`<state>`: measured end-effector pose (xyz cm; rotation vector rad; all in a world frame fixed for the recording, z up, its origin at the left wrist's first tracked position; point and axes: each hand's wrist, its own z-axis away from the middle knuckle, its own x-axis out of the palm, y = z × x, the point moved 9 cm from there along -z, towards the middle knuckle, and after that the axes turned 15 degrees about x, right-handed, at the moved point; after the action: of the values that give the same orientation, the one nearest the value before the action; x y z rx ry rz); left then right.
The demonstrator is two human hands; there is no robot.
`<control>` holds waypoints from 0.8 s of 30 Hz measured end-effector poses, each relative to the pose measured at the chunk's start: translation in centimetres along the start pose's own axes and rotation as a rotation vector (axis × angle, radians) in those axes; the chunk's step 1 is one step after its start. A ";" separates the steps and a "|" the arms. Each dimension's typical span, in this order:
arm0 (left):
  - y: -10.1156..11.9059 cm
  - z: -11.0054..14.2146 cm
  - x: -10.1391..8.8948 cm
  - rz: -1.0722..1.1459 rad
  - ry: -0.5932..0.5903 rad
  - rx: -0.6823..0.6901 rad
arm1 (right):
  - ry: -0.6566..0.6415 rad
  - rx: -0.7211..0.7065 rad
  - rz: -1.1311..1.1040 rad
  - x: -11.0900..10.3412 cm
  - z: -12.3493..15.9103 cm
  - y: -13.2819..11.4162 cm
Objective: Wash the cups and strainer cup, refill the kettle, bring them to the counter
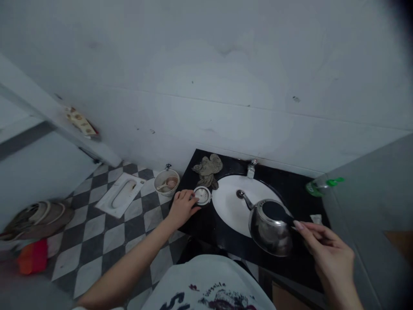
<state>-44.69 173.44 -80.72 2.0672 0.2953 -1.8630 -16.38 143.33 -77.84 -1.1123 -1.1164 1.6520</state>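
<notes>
My right hand (325,249) grips the black handle of a steel kettle (269,226) and holds it over the right edge of a white sink basin (230,206). The kettle has no lid on and its spout points toward the basin's middle. My left hand (182,206) rests on the black counter (200,219) at its left edge, with the fingers pinched on the round kettle lid (202,195) lying there.
A crumpled grey rag (208,168) lies behind the lid. A tap (251,168) stands behind the basin. A green-capped bottle (319,186) lies at the counter's right. On the checkered floor sit a squat toilet pan (121,194), a white bucket (167,181) and an orange object (32,257).
</notes>
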 end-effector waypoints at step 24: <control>-3.4 -3.9 2.0 0.015 -0.121 -0.297 | -0.324 -0.115 0.068 7.8 1.4 -3.1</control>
<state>-42.14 177.88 -82.73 1.7490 0.4912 -1.8022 -19.31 151.18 -76.27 -0.9847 -1.4071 1.8877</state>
